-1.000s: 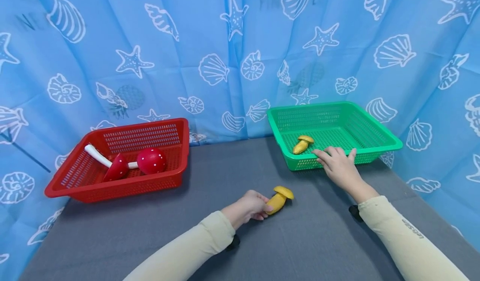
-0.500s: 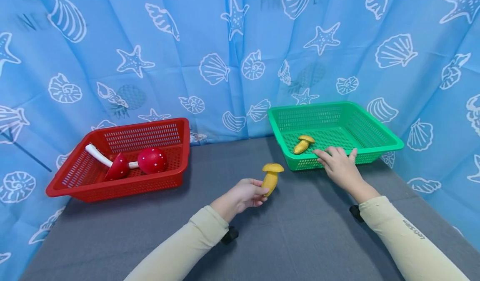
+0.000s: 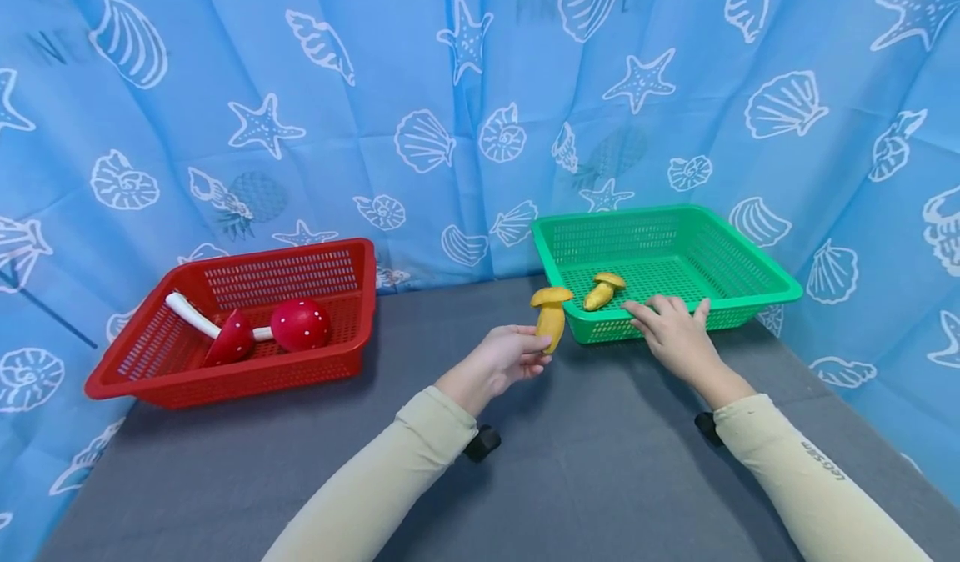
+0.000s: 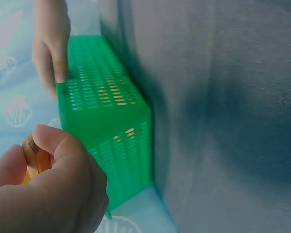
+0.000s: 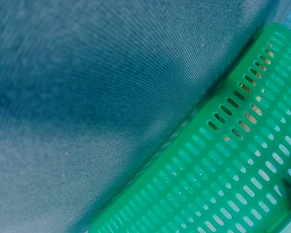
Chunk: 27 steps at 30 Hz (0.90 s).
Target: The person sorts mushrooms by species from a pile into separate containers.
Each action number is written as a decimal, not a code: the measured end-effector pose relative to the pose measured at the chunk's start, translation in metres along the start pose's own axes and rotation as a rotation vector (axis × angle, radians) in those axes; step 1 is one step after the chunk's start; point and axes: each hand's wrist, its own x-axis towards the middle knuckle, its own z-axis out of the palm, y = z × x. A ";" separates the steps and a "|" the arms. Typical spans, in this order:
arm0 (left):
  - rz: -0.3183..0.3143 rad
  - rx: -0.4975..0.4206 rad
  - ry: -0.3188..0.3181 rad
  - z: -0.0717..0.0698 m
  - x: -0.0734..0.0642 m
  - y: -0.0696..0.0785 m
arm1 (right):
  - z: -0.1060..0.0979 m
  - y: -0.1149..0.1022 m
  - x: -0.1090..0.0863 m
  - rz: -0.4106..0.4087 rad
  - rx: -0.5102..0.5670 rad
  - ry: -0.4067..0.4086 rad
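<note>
My left hand [image 3: 506, 360] pinches a yellow mushroom [image 3: 551, 318] by its stem, cap up, just off the near left corner of the green basket [image 3: 750, 302]. In the left wrist view the thumb and fingers [image 4: 63, 145] close round the stem's end. My right hand [image 3: 678, 337] rests its fingers on the basket's front rim and holds nothing. Inside the green basket, by the front left corner, lies another yellow mushroom [image 3: 603, 291]. The right wrist view shows the basket's slotted wall [image 5: 223, 160] but no hand.
A red basket [image 3: 247, 385] stands on the left, holding two red mushrooms with white dots, one [image 3: 300, 324] at the right and one [image 3: 232, 337] at the left. Grey cloth [image 3: 585, 462] covers the table. Behind it hangs a blue curtain [image 3: 337, 178] with shell patterns.
My left hand has lifted the mushroom from the cloth, tipped it upright and carried it forward to the green basket's corner. The right hand stays at the rim.
</note>
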 end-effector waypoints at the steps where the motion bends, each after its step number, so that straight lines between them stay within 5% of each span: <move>1: 0.002 -0.016 0.002 0.002 0.001 0.002 | -0.002 -0.001 0.001 0.001 -0.007 -0.005; 12: 0.078 -0.128 -0.008 0.026 0.012 0.022 | -0.004 0.000 0.004 -0.015 -0.031 0.025; 27: 0.170 -0.163 0.104 0.054 0.036 0.032 | 0.002 -0.004 -0.004 -0.001 -0.042 0.034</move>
